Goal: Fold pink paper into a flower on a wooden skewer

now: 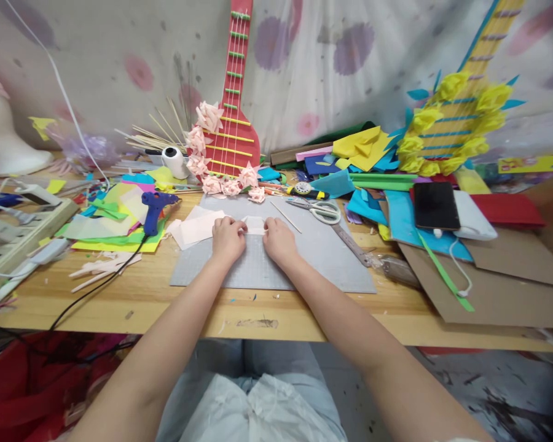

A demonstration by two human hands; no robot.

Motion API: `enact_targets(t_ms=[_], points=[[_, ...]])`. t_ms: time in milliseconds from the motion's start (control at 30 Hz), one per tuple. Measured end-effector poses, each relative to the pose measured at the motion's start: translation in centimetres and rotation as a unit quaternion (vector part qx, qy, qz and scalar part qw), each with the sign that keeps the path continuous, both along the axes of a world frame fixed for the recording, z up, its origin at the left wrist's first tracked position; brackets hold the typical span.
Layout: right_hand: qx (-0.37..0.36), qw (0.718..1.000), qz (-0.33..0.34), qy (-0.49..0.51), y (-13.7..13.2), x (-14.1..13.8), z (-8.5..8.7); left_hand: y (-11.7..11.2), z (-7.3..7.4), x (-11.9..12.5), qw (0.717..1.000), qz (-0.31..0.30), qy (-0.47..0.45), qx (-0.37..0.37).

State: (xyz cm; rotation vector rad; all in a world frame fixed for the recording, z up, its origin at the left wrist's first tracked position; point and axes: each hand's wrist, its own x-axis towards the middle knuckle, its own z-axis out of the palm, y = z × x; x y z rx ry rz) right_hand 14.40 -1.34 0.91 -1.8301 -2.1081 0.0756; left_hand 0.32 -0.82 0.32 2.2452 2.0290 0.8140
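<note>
A small piece of pale paper (255,225) lies on the grey cutting mat (276,270), its two ends between my hands. My left hand (229,238) has curled fingers closed on the paper's left end. On the right end, my right hand (279,239) grips with fingers and thumb together. More pale pink paper sheets (196,228) lie just left of my left hand. Beyond my right hand are a thin stick (286,217) and a pair of scissors (325,212) resting on the mat.
A blue glue gun (153,212) stands on coloured paper at the left, its cord trailing over the table edge. Behind the mat rises a red paper instrument (233,144) with pink flowers. A metal ruler (350,244), phone (436,205) and cardboard (488,288) lie to the right.
</note>
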Motion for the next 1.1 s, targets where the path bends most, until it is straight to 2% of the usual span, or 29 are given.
enact_targets(t_ms=[200, 300, 400, 500, 633, 733, 900, 1000, 1100], points=[[0.005, 1.000, -0.006, 0.025, 0.1, 0.1, 0.1, 0.4, 0.0, -0.3, 1.000, 0.018, -0.024, 0.003], [0.011, 0.999, -0.001, 0.052, 0.2, 0.2, -0.1, 0.6, -0.2, -0.6, 0.997, 0.022, -0.079, 0.009], [0.026, 0.992, 0.013, 0.121, 0.6, 0.7, -0.6, 0.9, -0.5, -1.0, 0.988, 0.027, -0.152, 0.018], [0.019, 0.972, 0.009, 0.234, 1.4, 1.4, -1.2, 1.6, -0.5, -1.6, 0.981, 0.036, -0.188, 0.018], [0.010, 0.926, -0.032, 0.377, 2.3, 2.2, -1.6, 3.1, 0.4, -1.8, 0.981, 0.053, -0.185, 0.007], [0.019, 0.899, -0.051, 0.434, 2.6, 2.5, -1.8, 4.4, 1.8, -1.2, 0.985, 0.050, -0.153, -0.068], [0.021, 0.882, -0.046, 0.468, 2.8, 2.7, -1.9, 5.7, 4.2, 0.3, 0.969, 0.035, -0.031, -0.241], [0.024, 0.874, -0.050, 0.483, 2.8, 2.7, -1.9, 5.8, 4.6, 0.8, 0.959, 0.024, 0.007, -0.281], [0.028, 0.870, -0.059, 0.489, 2.9, 2.8, -1.9, 5.6, 4.5, 1.0, 0.955, -0.017, 0.025, -0.295]])
